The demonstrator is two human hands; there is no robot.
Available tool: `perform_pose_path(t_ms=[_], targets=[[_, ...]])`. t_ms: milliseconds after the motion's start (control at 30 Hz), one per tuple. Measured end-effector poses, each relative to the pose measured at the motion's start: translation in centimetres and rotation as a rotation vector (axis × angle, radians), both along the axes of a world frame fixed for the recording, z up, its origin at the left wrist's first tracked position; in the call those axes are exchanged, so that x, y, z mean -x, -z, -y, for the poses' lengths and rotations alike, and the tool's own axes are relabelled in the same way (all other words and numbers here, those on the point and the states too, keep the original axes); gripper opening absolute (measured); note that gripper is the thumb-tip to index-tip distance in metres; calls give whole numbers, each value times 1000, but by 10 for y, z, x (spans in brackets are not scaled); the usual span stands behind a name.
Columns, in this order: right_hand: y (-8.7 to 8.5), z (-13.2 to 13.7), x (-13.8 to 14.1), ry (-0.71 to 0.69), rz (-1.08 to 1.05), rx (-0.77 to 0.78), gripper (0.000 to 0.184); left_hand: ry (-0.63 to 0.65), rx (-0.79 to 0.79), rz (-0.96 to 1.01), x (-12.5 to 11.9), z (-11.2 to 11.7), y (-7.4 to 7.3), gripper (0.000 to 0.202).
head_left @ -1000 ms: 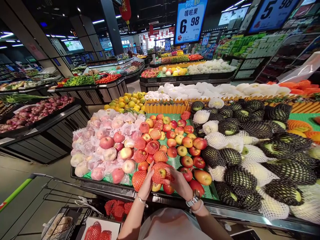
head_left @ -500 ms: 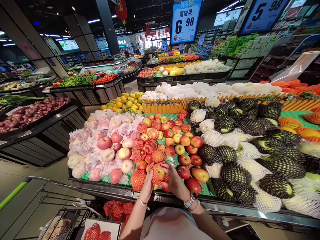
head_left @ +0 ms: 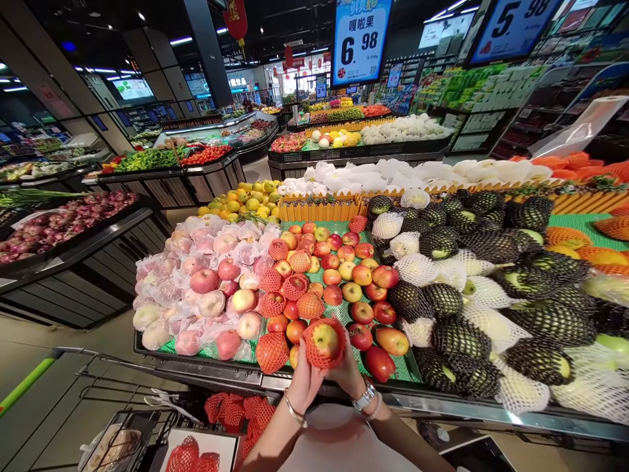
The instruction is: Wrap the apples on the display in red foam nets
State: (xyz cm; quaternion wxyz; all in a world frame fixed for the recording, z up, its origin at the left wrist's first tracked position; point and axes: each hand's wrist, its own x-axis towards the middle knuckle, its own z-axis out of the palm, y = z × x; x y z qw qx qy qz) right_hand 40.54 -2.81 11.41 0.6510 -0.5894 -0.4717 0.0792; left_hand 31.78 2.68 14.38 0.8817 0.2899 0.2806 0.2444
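Note:
Both hands hold one apple (head_left: 326, 341) in a red foam net, its yellowish face turned up and bare at the net's opening. My left hand (head_left: 308, 381) cups it from the left and below. On the other side my right hand (head_left: 350, 373) is wrapped round it, its fingers partly hidden behind the fruit. Beyond the hands lie loose red-and-yellow apples (head_left: 362, 313) on a green mat. Several netted apples (head_left: 272, 353) sit to the left of the held one.
Bagged pale-pink apples (head_left: 196, 269) fill the left of the stand. Melons in black and white nets (head_left: 466, 341) crowd the right. Below the stand's front edge are red foam nets (head_left: 230, 410), a white box (head_left: 196, 452) and a cart with a green handle (head_left: 29, 387).
The netted apple has come closer to me and slightly right, and its bare top now faces up. My fingers have moved from over its top to its sides and underside.

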Motion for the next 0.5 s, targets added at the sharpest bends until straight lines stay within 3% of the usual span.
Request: perform_pose_path(t_ms=[167, 267, 367, 433, 500], targets=[[0, 0, -3, 148, 21, -59, 77, 58, -99, -58, 2, -6, 2, 70], [0, 2, -8, 145, -5, -16, 79, -81, -399, -100, 5, -15, 4, 65], [-4, 3, -11, 34, -64, 4, 87, -234, -748, -55, 10, -22, -2, 64], [-8, 4, -10, -49, -118, 12, 92, -205, -936, 24, 13, -24, -8, 77], [-13, 4, -7, -98, -191, 26, 91, -83, -1034, 82, 16, -23, -12, 93]])
